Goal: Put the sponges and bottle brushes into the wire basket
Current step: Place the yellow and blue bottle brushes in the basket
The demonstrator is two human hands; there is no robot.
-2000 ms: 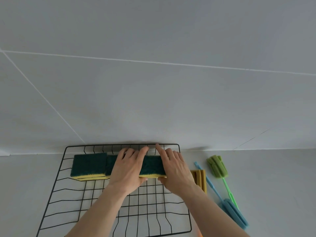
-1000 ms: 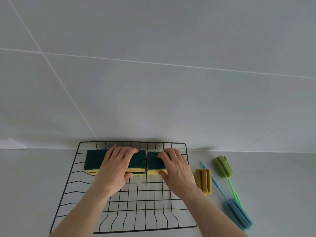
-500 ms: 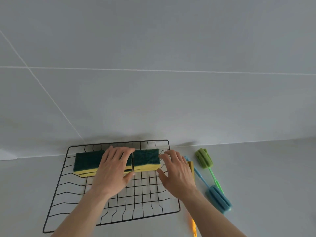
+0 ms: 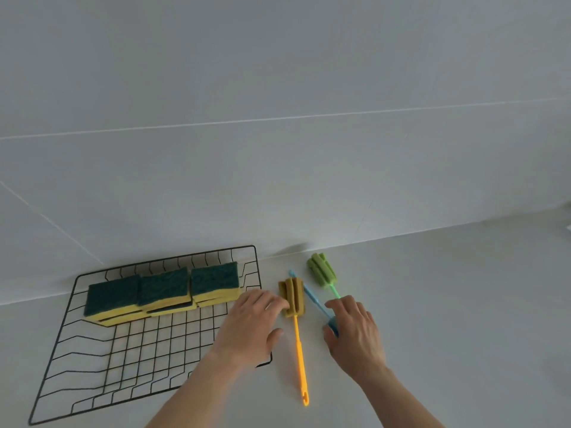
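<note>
A black wire basket (image 4: 77, 359) lies on the pale counter at the left. Several green-and-yellow sponges (image 4: 163, 288) are stacked in a row along its far side. Right of the basket lie three bottle brushes: one with a yellow head and orange handle (image 4: 299, 350), one blue (image 4: 312, 299), one green (image 4: 321, 270). My left hand (image 4: 250, 325) reaches over the basket's right edge, fingertips touching the yellow brush head. My right hand (image 4: 355, 329) lies over the blue brush's head and the green handle, fingers curled; most of the blue head is hidden.
A grey tiled wall (image 4: 278, 149) rises directly behind the basket and brushes. The counter (image 4: 463, 319) stretches off to the right. A small pale object (image 4: 568, 227) shows at the right edge.
Both hands have left the sponges and moved right to the brushes. The sponges now stand in the basket untouched. The view has shifted right, so the basket sits farther left.
</note>
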